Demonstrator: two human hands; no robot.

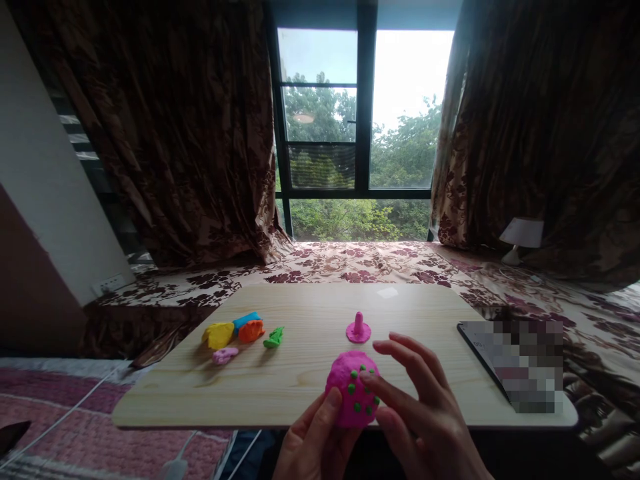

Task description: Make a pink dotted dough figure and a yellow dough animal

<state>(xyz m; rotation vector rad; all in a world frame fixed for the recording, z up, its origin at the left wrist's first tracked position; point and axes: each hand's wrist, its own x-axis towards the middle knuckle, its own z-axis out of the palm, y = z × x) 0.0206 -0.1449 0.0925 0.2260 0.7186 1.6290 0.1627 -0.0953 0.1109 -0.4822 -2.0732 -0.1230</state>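
Note:
In my left hand is a round pink piece of modelling clay dotted with several small green balls, its thumb pressing the near face. My right hand comes in from the right with fingers spread, the index fingertip touching the dotted face near a green ball. Its thumb is close to the clay's lower right edge; whether it touches I cannot tell. Just beyond the hands, a pink clay stem on a flat round base stands upright on the table.
At the table's left lie yellow, blue, orange, green and light pink clay lumps. A partly blurred dark tablet-like device rests at the right edge. Behind are a small lamp, curtains and a window.

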